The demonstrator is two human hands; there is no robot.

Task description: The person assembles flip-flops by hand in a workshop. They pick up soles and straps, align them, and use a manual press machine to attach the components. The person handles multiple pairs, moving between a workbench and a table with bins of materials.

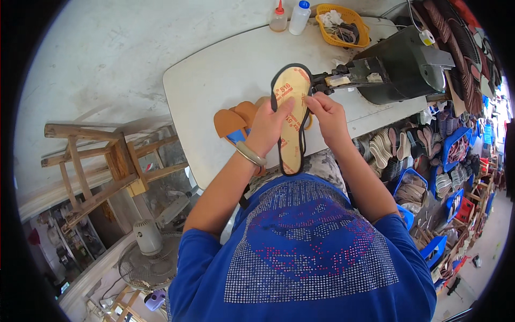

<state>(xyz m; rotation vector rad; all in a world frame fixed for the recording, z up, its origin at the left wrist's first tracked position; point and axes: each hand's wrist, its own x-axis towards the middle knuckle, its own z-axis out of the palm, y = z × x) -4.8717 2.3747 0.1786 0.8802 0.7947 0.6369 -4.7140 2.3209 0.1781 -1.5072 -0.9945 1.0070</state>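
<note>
Head view: left hand (267, 126) clasps sole (292, 129), right hand (330, 115) pinches its black edging (274, 101), probably best kept flush, untwisted.

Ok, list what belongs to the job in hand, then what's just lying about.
Likely in use: black-edged sole-shaped piece, held by left hand and right hand; dark green machine beside it; perhaps the brown pieces by the left hand.

Seemingly just about: red-tipped bottle; blue-capped bottle; yellow basket; wooden stool; fan.
</note>
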